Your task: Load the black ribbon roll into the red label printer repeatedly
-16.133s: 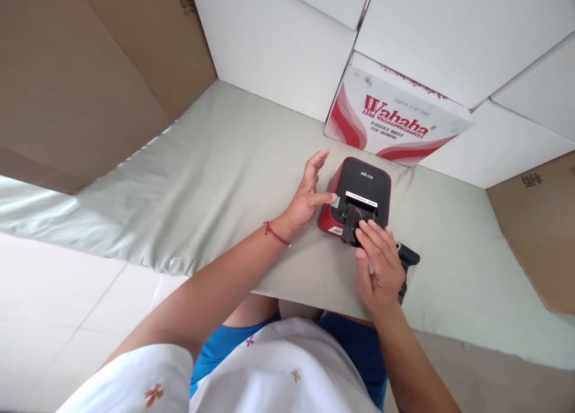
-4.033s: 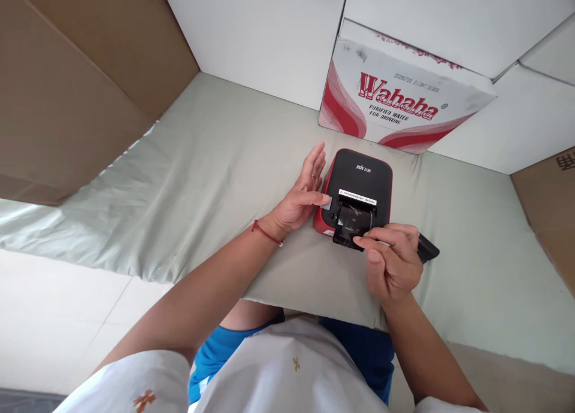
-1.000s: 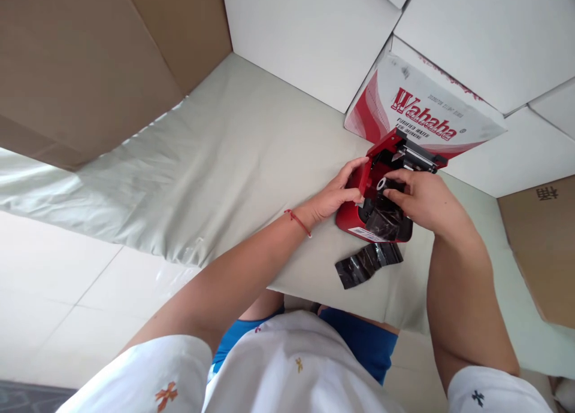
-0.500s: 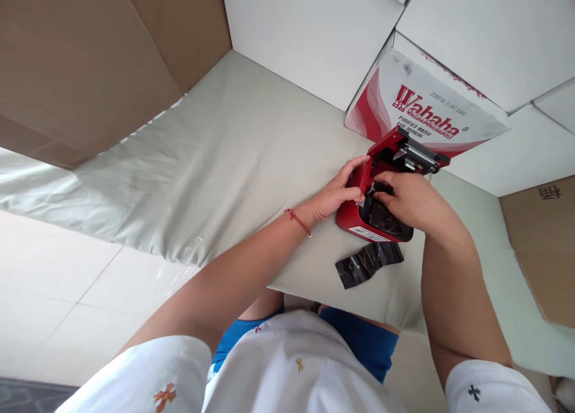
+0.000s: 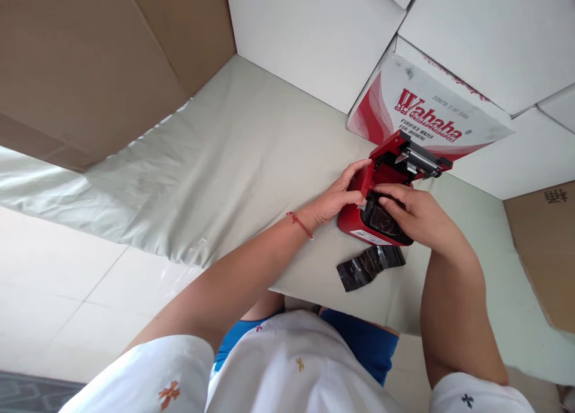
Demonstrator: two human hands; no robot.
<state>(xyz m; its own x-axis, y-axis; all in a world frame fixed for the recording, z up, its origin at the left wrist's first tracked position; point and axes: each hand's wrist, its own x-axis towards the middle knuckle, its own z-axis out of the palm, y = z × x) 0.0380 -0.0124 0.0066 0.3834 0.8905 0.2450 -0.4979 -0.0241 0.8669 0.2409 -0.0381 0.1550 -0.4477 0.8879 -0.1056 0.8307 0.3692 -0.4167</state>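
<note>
A red box-shaped machine (image 5: 348, 222) with its hinged lid (image 5: 390, 146) raised rests on the covered surface. A metal roller (image 5: 422, 161) shows under the lid. My left hand (image 5: 339, 199) grips the machine's left side wall, thumb on the near side and fingers behind. Inside the compartment lies a shiny black packet (image 5: 385, 218). My right hand (image 5: 415, 212) reaches in from the right, with its thumb and fingers closed on the packet's upper part; the fingertips are partly hidden. A crumpled black strip of film (image 5: 371, 266) lies just in front of the machine.
Behind the machine stands a white and red Wahaha carton (image 5: 431, 111), among stacked white boxes (image 5: 314, 36). Brown cardboard boxes stand at left (image 5: 90, 72) and right (image 5: 545, 251). A pale wrinkled cover (image 5: 251, 155) drapes over the surface's front edge.
My right hand has shifted slightly back and right within the compartment, its fingers straighter, exposing more of the black packet. My left hand keeps its grip on the machine.
</note>
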